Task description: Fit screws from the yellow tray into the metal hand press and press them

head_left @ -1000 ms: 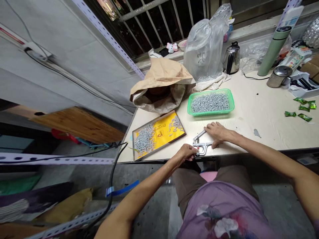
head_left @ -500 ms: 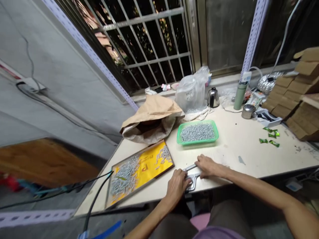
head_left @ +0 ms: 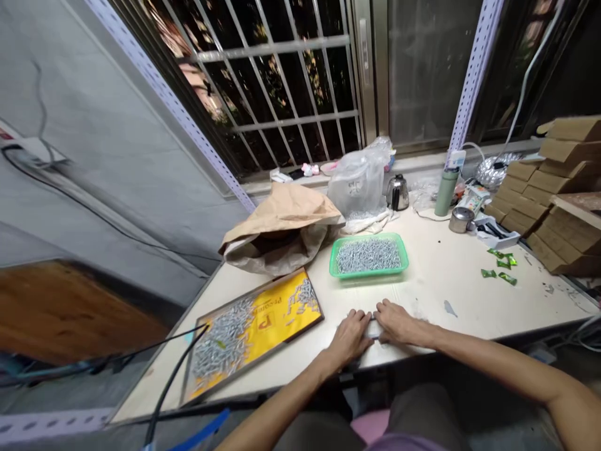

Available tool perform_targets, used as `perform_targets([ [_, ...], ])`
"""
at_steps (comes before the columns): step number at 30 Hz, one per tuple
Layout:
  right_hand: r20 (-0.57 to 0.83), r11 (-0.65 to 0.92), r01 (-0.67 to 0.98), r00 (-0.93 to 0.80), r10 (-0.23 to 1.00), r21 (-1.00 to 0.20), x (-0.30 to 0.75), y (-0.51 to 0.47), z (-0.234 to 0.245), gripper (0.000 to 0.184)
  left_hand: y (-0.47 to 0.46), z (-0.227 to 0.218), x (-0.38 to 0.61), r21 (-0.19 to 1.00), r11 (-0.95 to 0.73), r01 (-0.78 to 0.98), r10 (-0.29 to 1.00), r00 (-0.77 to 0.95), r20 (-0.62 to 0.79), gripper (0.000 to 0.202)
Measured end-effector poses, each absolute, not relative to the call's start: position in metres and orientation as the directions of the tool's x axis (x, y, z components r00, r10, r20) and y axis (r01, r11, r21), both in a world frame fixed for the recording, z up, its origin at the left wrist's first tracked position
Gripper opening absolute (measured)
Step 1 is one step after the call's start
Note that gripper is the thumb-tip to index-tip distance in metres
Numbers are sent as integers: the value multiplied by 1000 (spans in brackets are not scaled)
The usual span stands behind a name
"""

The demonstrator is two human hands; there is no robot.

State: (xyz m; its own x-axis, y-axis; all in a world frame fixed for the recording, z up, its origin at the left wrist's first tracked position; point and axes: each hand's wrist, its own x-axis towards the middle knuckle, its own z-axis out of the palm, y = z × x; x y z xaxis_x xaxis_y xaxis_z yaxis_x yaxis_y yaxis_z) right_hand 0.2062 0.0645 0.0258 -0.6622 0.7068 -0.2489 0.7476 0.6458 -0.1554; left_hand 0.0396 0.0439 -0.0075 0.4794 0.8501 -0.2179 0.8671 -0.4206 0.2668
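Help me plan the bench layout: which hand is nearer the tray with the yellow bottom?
Left. The left hand is just off the right end of the tray; the right hand is farther right, past the left.

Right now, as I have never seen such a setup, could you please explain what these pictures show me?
There is no machine here: the hands belong to a person, and a camera worn on that person's head looks forward and down. So the left hand appears left, the right hand right. Together they grip a grey metal tool, mostly hidden by the fingers.

On the pale table, a yellow-bottomed tray holds small silvery pieces in two heaps, and a green basket holds many more. Behind them are an open paper bag, a clear plastic bag and a kettle. To the right lie small green packets.
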Motion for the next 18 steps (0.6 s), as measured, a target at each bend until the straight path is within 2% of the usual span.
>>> perform_targets([
  [5,-241,587,778,-627,741,-223,209,53,20,12,41,-1,43,269,-437,858,828,501,-253,22],
  [10,-216,590,739,-665,715,-324,216,44,9,11,38,-3,46,276,-431,859,826,499,-263,14],
  [14,-155,585,744,-652,742,-323,221,52,11,15,38,-7,43,315,-413,854,851,485,-201,22],
  [16,-154,613,717,-682,715,-332,225,63,13,27,33,-13,41,343,-387,856,883,451,-128,33],
  [18,-172,648,679,-724,668,-344,229,76,14,29,22,-25,42,371,-384,845,906,423,-27,40],
])
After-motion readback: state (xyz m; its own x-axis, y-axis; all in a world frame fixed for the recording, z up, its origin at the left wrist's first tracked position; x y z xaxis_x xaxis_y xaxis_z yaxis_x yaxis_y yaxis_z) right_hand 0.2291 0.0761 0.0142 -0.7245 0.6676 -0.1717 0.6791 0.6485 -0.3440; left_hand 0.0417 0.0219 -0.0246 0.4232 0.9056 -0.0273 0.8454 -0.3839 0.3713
